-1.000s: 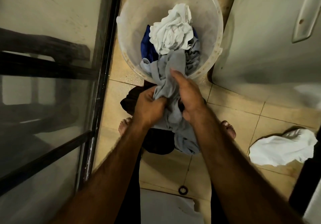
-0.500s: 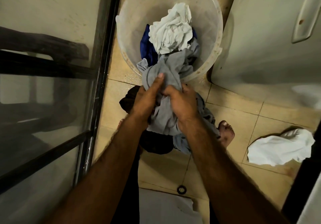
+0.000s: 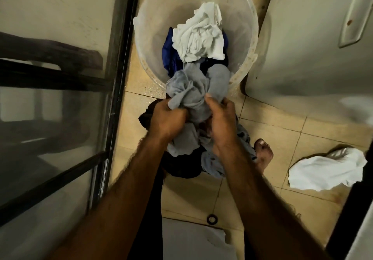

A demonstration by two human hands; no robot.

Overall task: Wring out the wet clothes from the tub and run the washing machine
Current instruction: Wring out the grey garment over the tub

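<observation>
Grey cloth [image 3: 194,92] bulges above left grip [image 3: 167,121] and right grip [image 3: 221,123], both clenching it.

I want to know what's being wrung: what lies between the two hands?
In the head view, a bunched grey garment lies between the left hand and the right hand, both gripping it.

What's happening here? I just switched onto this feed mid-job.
A person stands over the translucent tub on the tiled floor and appears to be wringing a grey garment. The left hand and right hand each have a tight grip on it, bunched at the tub's near rim, with its lower end hanging toward the feet. A white cloth and a blue cloth lie in the tub. A loose white rag lies on the floor to the right.
</observation>
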